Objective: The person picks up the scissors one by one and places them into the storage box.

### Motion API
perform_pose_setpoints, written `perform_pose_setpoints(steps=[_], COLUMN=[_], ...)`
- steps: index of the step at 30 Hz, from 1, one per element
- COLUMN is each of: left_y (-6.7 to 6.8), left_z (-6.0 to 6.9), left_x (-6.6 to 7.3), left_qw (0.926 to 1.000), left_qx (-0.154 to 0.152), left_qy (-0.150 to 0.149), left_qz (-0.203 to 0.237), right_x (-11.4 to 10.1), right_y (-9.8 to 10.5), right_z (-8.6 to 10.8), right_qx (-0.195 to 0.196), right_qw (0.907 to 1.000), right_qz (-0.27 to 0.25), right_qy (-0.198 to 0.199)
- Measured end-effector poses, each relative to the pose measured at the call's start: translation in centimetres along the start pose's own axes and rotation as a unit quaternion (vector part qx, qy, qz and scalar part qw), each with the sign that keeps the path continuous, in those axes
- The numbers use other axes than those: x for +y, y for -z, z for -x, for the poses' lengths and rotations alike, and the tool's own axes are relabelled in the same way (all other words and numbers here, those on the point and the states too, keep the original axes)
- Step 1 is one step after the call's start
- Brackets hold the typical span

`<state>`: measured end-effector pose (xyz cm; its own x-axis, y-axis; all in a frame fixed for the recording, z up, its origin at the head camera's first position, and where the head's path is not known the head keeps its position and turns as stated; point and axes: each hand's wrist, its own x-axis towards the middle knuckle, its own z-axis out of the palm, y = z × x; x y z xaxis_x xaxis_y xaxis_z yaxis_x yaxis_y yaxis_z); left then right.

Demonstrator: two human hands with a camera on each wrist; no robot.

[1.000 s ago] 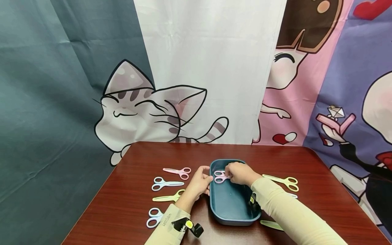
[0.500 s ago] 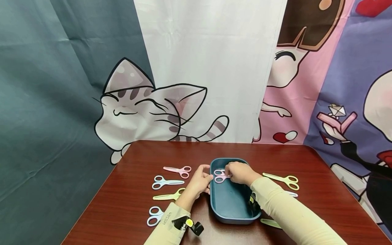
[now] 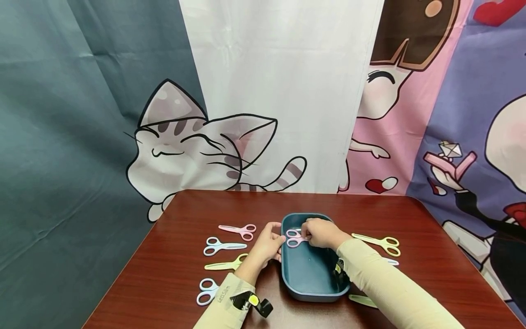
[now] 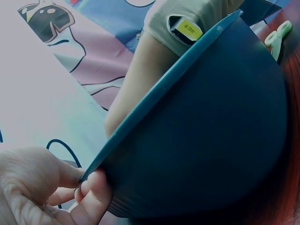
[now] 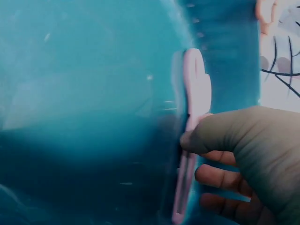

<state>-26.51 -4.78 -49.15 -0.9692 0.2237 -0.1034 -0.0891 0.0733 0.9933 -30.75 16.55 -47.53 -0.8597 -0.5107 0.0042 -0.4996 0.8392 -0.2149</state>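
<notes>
Inside the blue bin (image 3: 314,274), at its far end, the right hand (image 3: 322,232) pinches pink scissors (image 3: 293,238) between thumb and fingers. In the right wrist view the thumb of the right hand (image 5: 248,154) lies on the pink scissors (image 5: 194,84) near the pivot, and the scissors are close to the bin wall. The left hand (image 3: 268,242) holds the bin's left rim. Seen from the left wrist, the left hand (image 4: 51,192) grips the rim of the bin (image 4: 187,131) between thumb and fingers.
Left of the bin lie pink scissors (image 3: 242,231), light blue scissors (image 3: 223,246), yellow-green scissors (image 3: 223,266) and another blue-white pair (image 3: 207,292), partly behind the left arm. Right of it are yellow scissors (image 3: 382,243), a green piece (image 3: 362,300) and a pale tip (image 3: 390,262). A printed curtain hangs behind.
The pink scissors in the bin have shifted very slightly to the left with the right hand. The left hand keeps its hold on the rim.
</notes>
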Motion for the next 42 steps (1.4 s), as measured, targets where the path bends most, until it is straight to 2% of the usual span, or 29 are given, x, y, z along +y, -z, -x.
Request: perform_pose_setpoints(steps=[3,6,9,12,15,19,25,29,39,42], left_y=[-0.1,-0.1,-0.1,0.0,0.0,0.2,0.3,0.0,0.0,0.0], left_z=[0.1,0.1,0.1,0.0,-0.2,-0.3,-0.1,0.0,0.2,0.3], left_x=[0.0,0.0,0.0,0.0,0.0,0.2,0.1,-0.2,0.1,0.2], left_qw=[1.0000,1.0000,1.0000,0.9999,0.9999,1.0000,1.0000,1.0000,1.0000,1.0000], left_qx=[-0.001,-0.002,0.000,-0.001,-0.001,0.000,-0.003,-0.009,-0.004,-0.001], left_qy=[0.001,-0.001,-0.002,-0.001,0.000,0.001,-0.005,-0.002,-0.007,-0.006], left_qz=[0.001,0.003,0.008,0.015,0.014,0.004,0.001,-0.002,-0.002,-0.005], right_x=[0.5,1.3,2.4,3.7,5.4,7.7,9.5,10.1,11.8,12.1], right_y=[0.9,2.4,4.0,5.2,5.9,5.9,4.3,2.5,1.2,0.9], right_z=[0.3,0.9,2.2,4.2,6.3,8.6,10.8,11.9,12.0,12.0], right_qx=[0.014,0.048,0.096,0.147,0.187,0.210,0.209,0.193,0.140,0.129], right_qw=[0.9991,0.9943,0.9844,0.9728,0.9640,0.9585,0.9538,0.9572,0.9669,0.9654], right_qz=[-0.039,-0.095,-0.147,-0.178,-0.182,-0.164,-0.151,-0.139,-0.117,-0.127], right_qy=[0.008,0.010,0.002,-0.017,-0.051,-0.100,-0.154,-0.165,-0.178,-0.188])
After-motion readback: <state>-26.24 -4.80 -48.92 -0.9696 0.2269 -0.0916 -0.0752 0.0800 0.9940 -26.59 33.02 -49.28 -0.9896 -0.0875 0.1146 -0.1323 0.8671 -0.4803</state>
